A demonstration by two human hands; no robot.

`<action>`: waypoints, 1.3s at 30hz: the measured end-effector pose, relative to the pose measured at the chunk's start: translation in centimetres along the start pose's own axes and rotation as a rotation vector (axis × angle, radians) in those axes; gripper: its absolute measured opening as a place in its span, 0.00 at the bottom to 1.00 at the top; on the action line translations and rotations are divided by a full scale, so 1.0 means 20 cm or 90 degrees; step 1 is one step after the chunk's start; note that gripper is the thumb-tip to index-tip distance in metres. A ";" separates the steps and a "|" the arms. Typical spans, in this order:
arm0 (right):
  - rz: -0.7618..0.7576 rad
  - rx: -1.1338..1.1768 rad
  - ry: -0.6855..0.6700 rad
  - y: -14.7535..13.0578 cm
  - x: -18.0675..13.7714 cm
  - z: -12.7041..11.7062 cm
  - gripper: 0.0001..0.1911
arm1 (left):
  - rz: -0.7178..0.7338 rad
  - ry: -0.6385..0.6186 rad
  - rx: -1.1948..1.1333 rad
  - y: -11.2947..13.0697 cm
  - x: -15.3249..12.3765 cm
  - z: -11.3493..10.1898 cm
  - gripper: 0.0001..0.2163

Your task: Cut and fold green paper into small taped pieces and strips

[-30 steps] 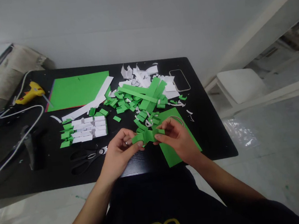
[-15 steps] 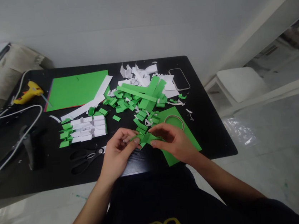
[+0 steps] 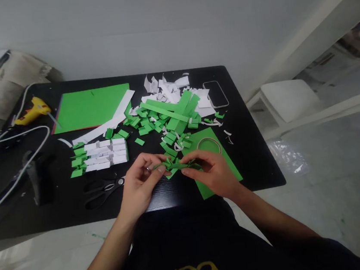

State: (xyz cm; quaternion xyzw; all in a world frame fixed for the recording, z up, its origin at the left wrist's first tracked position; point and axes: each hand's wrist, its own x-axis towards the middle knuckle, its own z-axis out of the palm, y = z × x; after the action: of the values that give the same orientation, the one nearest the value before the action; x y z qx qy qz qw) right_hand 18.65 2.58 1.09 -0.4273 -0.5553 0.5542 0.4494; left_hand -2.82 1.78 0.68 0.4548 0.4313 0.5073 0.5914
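Between my two hands is a piece of folded green paper (image 3: pixel 175 166), held above the front of the table. The thumb and fingers of my left hand (image 3: pixel 142 178) pinch its left end. My right hand (image 3: pixel 212 172) grips the other end, over a green sheet (image 3: pixel 205 188) with a ring-shaped roll (image 3: pixel 219 144) on it. Just beyond my fingers lies a heap of small folded green pieces (image 3: pixel 146 126). A block of joined white and green folded paper (image 3: pixel 104 154) sits left of my left hand, with black-handled scissors (image 3: pixel 100 191) close by.
Green sheets (image 3: pixel 92 108) lie at the back left beside a yellow glue gun (image 3: pixel 36 111) and its white cable (image 3: pixel 43 146). White paper scraps (image 3: pixel 170 88) are heaped at the back. A phone-like object (image 3: pixel 216 94) rests at the back right. A white stool (image 3: pixel 289 101) stands beyond the table.
The green paper between my hands has tilted, its broad face now seen more edge-on. My hands have barely shifted. The view has moved slightly.
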 end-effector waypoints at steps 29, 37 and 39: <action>0.034 0.003 0.047 0.03 -0.01 0.00 0.13 | -0.019 0.025 0.029 -0.04 0.02 0.03 0.12; 0.144 -0.051 -0.118 0.07 -0.08 -0.05 0.11 | -0.052 -0.099 0.156 -0.09 -0.11 -0.01 0.09; 0.154 -0.058 -0.131 0.08 -0.09 -0.04 0.10 | -0.084 -0.105 0.176 -0.11 -0.13 -0.02 0.06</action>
State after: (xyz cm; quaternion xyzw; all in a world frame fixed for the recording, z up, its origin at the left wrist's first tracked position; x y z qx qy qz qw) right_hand 19.85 1.12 -0.63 -0.4520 -0.5674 0.6194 0.3001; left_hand -3.03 -1.01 -1.39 0.5426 0.4763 0.3641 0.5884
